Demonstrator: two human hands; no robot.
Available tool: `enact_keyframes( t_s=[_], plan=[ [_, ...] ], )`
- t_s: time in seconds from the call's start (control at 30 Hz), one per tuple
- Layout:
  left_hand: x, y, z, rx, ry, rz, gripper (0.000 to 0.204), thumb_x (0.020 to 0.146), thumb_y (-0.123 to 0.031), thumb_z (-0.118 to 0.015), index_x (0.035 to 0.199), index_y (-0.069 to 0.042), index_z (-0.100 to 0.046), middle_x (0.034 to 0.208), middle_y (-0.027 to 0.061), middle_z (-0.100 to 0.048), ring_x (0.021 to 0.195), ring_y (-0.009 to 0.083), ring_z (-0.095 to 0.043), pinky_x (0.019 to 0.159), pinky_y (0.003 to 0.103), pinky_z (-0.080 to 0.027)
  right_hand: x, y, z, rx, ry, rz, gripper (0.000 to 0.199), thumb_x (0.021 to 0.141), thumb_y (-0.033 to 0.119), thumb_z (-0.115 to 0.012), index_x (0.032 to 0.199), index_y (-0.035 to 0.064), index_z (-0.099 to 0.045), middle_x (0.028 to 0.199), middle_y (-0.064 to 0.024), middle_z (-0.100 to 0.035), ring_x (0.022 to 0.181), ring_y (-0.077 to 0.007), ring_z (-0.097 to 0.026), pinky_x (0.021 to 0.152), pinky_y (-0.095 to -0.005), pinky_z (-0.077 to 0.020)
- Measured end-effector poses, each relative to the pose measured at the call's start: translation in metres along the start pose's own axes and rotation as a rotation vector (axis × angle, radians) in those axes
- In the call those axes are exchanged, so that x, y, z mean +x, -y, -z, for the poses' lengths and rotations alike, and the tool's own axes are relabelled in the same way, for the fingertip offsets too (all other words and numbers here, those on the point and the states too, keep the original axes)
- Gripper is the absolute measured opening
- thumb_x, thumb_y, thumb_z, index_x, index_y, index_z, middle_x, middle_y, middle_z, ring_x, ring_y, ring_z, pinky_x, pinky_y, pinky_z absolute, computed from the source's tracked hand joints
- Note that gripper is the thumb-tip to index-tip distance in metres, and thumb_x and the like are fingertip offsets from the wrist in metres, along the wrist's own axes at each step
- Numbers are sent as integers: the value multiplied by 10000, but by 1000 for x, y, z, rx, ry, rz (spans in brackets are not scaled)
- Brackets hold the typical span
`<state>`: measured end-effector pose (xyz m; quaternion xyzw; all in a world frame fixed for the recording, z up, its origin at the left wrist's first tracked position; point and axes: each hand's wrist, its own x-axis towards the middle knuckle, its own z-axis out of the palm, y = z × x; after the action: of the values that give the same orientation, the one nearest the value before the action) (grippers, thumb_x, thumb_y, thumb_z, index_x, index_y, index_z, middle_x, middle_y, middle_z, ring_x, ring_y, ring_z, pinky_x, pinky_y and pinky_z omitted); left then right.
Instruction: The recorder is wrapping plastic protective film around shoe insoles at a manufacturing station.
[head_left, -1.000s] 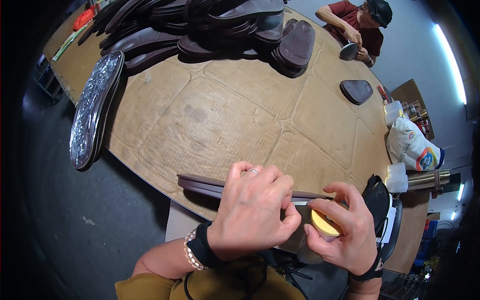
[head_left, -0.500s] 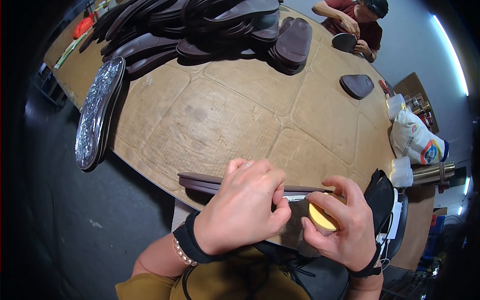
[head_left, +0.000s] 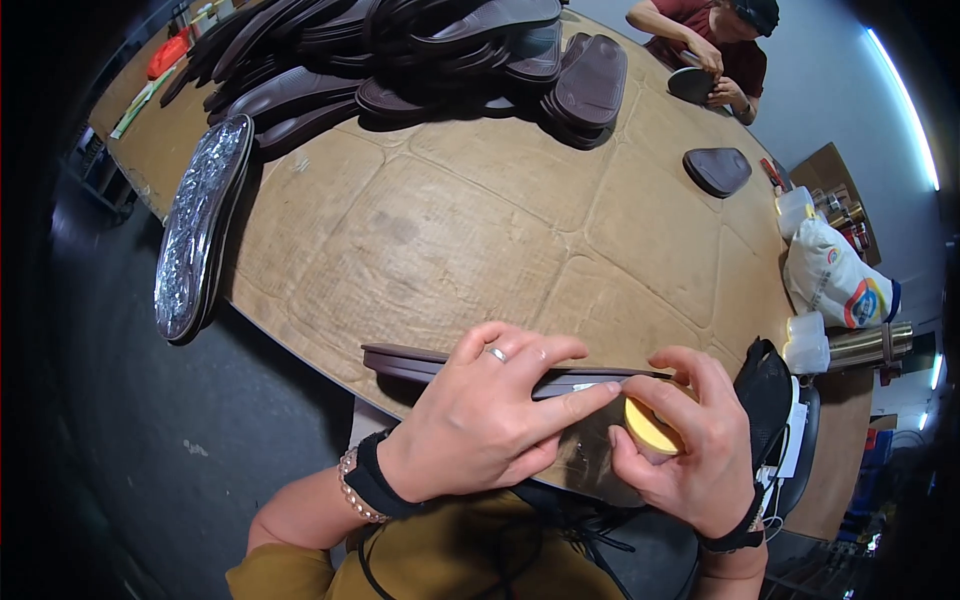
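A pair of dark brown shoe soles (head_left: 405, 362) lies along the near edge of the table, partly hidden behind my hands. My left hand (head_left: 490, 405) is open over them, its index finger stretched to the right along the sole's side, close to a small whitish strip (head_left: 588, 387). That fingertip reaches the fingers of my right hand (head_left: 690, 440). Curled closed, my right hand grips a round yellow-faced roll (head_left: 650, 428) at the soles' right end; its far side is hidden by my fingers.
A large heap of dark soles (head_left: 440, 70) fills the far left of the brown-covered table (head_left: 450, 230). A shiny clear-wrapped sole (head_left: 200, 230) overhangs the left edge. Another person (head_left: 715, 50) works at the far right. A white bag (head_left: 835, 275) and black item (head_left: 762, 380) stand right.
My left hand has opened from a pinch, its index finger now extended right toward my right hand. My right hand keeps its grip on the roll, almost unmoved.
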<state>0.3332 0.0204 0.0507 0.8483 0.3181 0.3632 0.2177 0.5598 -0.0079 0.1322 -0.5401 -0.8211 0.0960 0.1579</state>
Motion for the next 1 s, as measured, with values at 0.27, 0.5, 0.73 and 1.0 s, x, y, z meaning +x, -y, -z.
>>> enact_keyframes(
  t_s=[0.27,0.5,0.73,1.0],
  plan=[
    [-9,13,9,96,64,-58,632,738,-161,-814,1358,-229,-714,1267,58,-655,1124,261,-647,934,415,-518,-2,0,0,23,-11,-12,387,718,171,-861,1076,71,-753,1124,-176,-650,945,-342,-660,797,-406,-572],
    [-19,23,10,131,24,-125,527,822,-128,-762,1339,-222,-723,1248,55,-673,1031,229,-689,889,378,-536,-4,1,-1,21,-23,2,380,720,171,-858,1071,70,-751,1116,-167,-653,934,-343,-657,794,-410,-568],
    [1,7,-1,228,108,-141,549,895,-182,-686,1436,-268,-664,1314,45,-650,988,183,-666,856,326,-488,-6,0,-4,46,-39,-24,391,721,181,-862,1078,71,-748,1118,-162,-653,956,-348,-654,820,-414,-564],
    [2,5,0,228,112,-99,559,890,-160,-659,1434,-290,-666,1257,28,-657,976,213,-662,868,357,-517,-22,-14,-5,215,-40,-98,459,715,168,-848,1148,54,-751,1192,-201,-643,1022,-340,-666,874,-397,-562]
  ],
)
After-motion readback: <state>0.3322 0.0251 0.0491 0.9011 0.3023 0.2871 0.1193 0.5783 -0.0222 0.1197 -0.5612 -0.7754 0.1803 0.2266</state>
